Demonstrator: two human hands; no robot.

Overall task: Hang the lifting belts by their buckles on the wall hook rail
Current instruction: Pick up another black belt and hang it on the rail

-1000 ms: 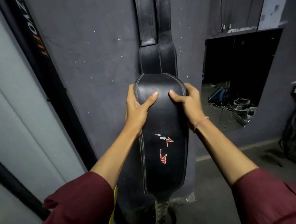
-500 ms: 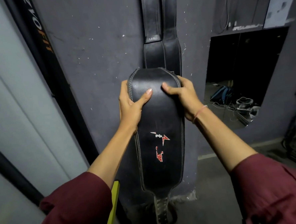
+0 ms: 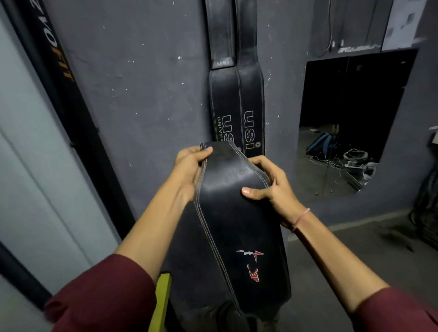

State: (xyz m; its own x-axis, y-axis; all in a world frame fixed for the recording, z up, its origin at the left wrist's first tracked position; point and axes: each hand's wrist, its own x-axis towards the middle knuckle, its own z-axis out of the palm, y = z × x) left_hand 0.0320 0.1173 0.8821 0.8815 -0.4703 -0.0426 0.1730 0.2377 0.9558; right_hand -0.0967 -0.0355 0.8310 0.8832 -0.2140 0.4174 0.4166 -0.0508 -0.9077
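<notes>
Head view: I see my left hand [image 3: 191, 167] and right hand [image 3: 270, 185] both clamped on the wide top end of a black leather lifting belt [image 3: 231, 216], thumbs on its face, its lower end dropping toward the floor. Behind it, 2 hung belts [image 3: 236, 93] lie flat against the grey wall [image 3: 143, 80], side by side and touching.

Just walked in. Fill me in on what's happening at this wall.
A person holds a wide black leather lifting belt in both hands: the left hand grips its upper left edge, the right hand clamps the right edge. The belt leans out from the grey wall. Behind it, two black USI belts already hang side by side. The hook rail and buckles are out of view.
</notes>
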